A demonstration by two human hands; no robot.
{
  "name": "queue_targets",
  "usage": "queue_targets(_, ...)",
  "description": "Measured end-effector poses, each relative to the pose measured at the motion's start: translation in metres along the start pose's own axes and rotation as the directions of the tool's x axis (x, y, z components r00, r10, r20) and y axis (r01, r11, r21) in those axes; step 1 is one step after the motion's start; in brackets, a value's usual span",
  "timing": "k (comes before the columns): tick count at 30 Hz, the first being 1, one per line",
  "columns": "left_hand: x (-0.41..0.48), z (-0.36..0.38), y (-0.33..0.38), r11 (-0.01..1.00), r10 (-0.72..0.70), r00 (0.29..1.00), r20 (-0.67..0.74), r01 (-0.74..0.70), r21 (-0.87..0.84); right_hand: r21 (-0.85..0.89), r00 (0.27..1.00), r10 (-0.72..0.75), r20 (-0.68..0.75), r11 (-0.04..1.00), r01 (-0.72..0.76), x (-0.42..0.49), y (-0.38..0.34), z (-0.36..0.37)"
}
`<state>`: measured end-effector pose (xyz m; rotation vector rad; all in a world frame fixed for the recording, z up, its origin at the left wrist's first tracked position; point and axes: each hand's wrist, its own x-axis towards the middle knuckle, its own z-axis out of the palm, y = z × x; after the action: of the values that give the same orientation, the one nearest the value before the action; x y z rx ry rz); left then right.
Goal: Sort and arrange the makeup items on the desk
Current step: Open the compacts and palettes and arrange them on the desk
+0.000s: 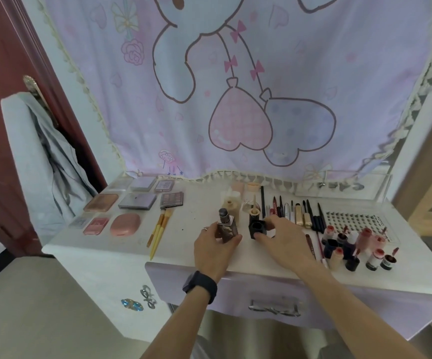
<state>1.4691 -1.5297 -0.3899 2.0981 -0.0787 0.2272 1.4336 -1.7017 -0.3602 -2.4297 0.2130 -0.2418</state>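
Observation:
On the white desk (111, 250) my left hand (213, 248) grips a brown square bottle with a grey top (225, 226), standing upright. My right hand (283, 238) holds a black square cap or jar (256, 228), open side up, right beside it. Behind them stand two beige bottles (231, 206) and a beige tube with a stick (253, 212). Palettes and compacts (137, 200) lie in rows at the left. Two yellow brushes (159, 229) lie between the palettes and my left hand.
A row of pencils and slim tubes (295, 211) lies right of my hands. Several lip-gloss bottles (352, 248) cluster at the front right, beside a tray of false lashes (349, 221). A clear acrylic shelf (339, 187) sits at the back right. A chair with cloth (44, 164) stands left.

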Motion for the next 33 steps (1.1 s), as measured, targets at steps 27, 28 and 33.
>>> queue_targets(27,-0.003,0.015,-0.024,0.911,0.059,0.992,-0.111,-0.008,0.413,-0.205,0.999,-0.003,-0.051,0.979,-0.007,-0.007,-0.008,0.033)
queue_targets(28,-0.003,0.016,-0.023,0.914,0.056,0.992,-0.114,-0.005,0.407,-0.201,0.999,-0.007,-0.051,0.98,-0.004,-0.007,-0.008,0.033)
queue_targets(33,-0.004,0.014,-0.021,0.913,0.038,0.994,-0.101,0.007,0.409,-0.188,0.997,-0.033,-0.075,0.982,0.019,-0.012,-0.006,0.035)
